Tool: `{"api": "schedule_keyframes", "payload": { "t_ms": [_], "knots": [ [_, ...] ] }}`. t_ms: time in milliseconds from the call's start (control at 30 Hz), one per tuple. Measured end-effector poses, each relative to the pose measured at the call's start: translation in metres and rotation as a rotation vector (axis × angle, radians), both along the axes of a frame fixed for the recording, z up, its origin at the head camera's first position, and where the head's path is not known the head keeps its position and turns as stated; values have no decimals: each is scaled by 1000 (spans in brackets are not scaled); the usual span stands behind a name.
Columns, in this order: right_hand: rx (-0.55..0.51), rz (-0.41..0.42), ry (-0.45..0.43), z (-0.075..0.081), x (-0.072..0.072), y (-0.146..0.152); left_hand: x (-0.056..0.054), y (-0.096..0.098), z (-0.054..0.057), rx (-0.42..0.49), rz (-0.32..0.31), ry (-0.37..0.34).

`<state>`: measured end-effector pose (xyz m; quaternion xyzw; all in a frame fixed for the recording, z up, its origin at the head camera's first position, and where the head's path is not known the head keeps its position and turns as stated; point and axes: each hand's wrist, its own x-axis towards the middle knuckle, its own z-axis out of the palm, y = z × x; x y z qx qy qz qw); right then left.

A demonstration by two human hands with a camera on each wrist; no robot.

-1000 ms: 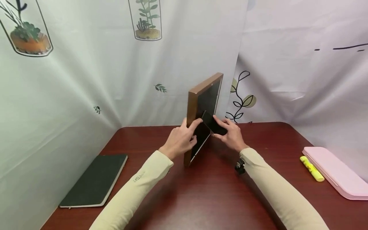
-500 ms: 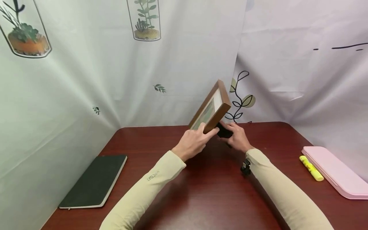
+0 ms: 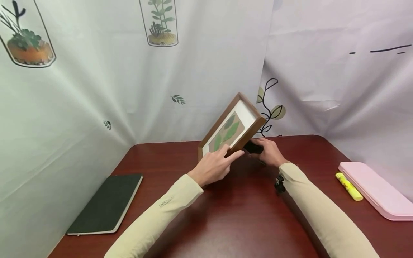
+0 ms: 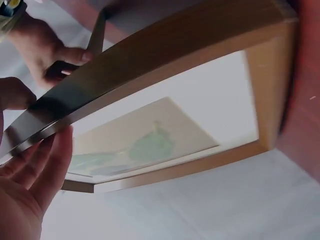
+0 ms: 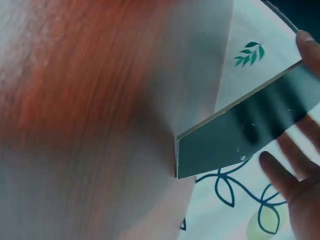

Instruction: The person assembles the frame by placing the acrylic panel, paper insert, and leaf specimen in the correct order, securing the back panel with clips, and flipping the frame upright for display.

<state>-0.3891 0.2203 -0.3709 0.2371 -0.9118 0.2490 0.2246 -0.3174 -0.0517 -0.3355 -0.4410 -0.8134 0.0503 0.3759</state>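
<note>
One notebook (image 3: 106,203), highlighter (image 3: 349,186), pink case (image 3: 374,195).

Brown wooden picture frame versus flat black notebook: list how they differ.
The brown wooden picture frame is tilted up off the dark red table, gripped by the left hand and right hand; the flat black notebook lies untouched. The frame shows leaf art; the notebook's cover is plain. Both are rectangular.

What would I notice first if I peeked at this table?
You would notice the brown picture frame first, tilted above the middle of the dark red table, with green leaves on its picture. The left hand holds its near edge, and the right hand grips the black stand behind it. A black notebook lies at the left, and a pink case with a yellow marker at the right.
</note>
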Motion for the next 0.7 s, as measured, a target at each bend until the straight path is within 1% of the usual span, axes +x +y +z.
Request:
{"api": "schedule_keyframes", "payload": {
  "t_ms": [100, 167, 233, 300, 367, 467, 533, 600, 633, 667, 700],
  "knots": [
    [43, -23, -51, 1, 5, 3, 2, -10, -8, 28, -55, -78],
    [58, -21, -80, 4, 10, 3, 3, -16, -12, 41, -67, -128],
    [43, -9, -110, 7, 17, 2, 4, -22, -15, 40, -64, -179],
    [-13, 0, -126, 12, 25, -1, 5, -27, -19, 38, -60, -227],
    [-100, 2, -126, 18, 34, -6, 6, -30, -21, 40, -57, -258],
    [-260, -17, -57, 31, 48, -16, 6, -30, -23, 50, -54, -270],
    [-412, -28, -8, 41, 57, -23, 7, -27, -23, 55, -56, -256],
    [-567, -26, 40, 50, 64, -31, 7, -22, -22, 48, -48, -222],
    [-637, -25, 50, 55, 70, -36, 8, -19, -22, 40, -40, -204],
    [-702, -14, 58, 60, 76, -41, 9, -16, -22, 31, -32, -188],
    [-747, -5, 73, 61, 78, -44, 11, -12, -22, 21, -18, -172]
  ]
}}
